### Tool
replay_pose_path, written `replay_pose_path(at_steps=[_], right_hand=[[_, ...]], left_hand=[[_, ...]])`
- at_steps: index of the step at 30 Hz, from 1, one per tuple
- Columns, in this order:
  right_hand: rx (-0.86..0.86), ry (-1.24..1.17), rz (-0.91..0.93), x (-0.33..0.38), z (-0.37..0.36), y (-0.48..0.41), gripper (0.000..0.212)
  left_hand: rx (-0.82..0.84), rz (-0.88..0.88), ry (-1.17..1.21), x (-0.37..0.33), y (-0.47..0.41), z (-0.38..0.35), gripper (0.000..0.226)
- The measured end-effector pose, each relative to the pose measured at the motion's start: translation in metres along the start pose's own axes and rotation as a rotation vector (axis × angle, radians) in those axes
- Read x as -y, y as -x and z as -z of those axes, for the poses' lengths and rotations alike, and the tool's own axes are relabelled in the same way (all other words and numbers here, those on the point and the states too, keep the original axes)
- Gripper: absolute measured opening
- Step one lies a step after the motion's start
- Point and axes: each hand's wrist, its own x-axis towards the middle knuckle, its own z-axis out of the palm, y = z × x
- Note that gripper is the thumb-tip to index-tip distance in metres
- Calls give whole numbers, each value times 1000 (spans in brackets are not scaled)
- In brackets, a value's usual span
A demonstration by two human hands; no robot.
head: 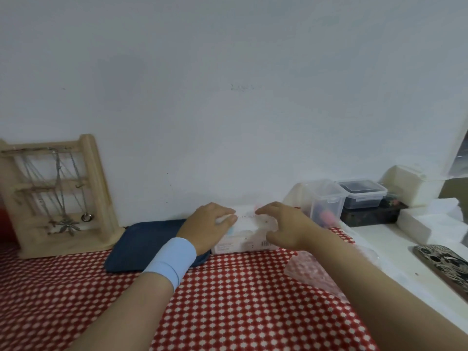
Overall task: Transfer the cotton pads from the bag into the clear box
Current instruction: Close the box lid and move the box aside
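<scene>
The bag of cotton pads, a white packet with a barcode on its near face, lies on the red-and-white patterned cloth close to the white wall, its left end beside a dark blue pouch. The left hand lies over the packet's left end, fingers curled down on its top (the picture is too blurred to say whether they truly grip it). A pale blue wristband wraps that wrist. The right hand hangs just over the packet's right end with fingers spread and bent, thumb low near the barcode; whether it touches the packet I cannot tell.

To the right, on a white ledge, stands a clear box with a clip lid, coloured bits showing through its wall. Beside it a smaller clear container holding something dark sits atop a black box. A stack of white squares lies further right, and a patterned phone case near the edge. At far left a wooden jewellery stand holds hanging chains.
</scene>
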Motion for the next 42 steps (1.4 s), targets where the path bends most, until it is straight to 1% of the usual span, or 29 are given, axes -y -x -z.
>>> replay_pose_path(at_steps=[2,5,11,17,19,20,22,23,24,25,27,28,31,32,33,36,38,40,42], right_hand=[[26,68,9,4,-5,5,66],[18,129,-8,10,-9,6,57],[-5,67,-50,15,-16,1,50],[-5,58,-62,21,-15,-1,51],[31,141,-48,22,-12,0,56],[56,176,-35,22,-11,2,62],[94,166,-46,18,-7,8,76],[73,142,-58,16,-4,13,79],[36,133,-66,14,2,20,76],[3,152,-65,13,8,27,68],[4,222,-71,12,20,44,53],[51,248,-84,12,25,54,53],[245,300,-151,14,28,74,68],[281,324,-172,13,26,80,69],[289,347,-183,10,24,85,65],[220,405,-198,6,20,91,36],[177,454,-172,10,21,93,23],[139,436,-107,18,29,94,21],[87,293,-61,31,43,96,22]], left_hand=[[41,-14,-100,2,7,-6,46],[67,-23,-158,3,13,-11,53],[61,-65,-385,3,11,-18,49],[119,-15,-396,-7,3,-14,51],[130,8,-394,-13,4,-11,51],[129,16,-404,-17,5,-10,52],[126,21,-450,-25,9,-9,56],[111,19,-461,-30,11,-9,58],[74,7,-451,-37,15,-10,58],[22,-21,-420,-43,18,-12,54],[-41,-102,-323,-60,25,-16,43],[-23,-124,-272,-70,29,-19,41],[120,-118,-213,-93,40,-29,46],[169,-116,-213,-98,44,-33,50],[210,-115,-204,-102,47,-37,54],[258,-104,-144,-109,57,-44,61],[246,-101,-126,-109,63,-42,67],[218,-100,-98,-108,66,-37,72],[160,-100,-30,-106,69,-26,66]])
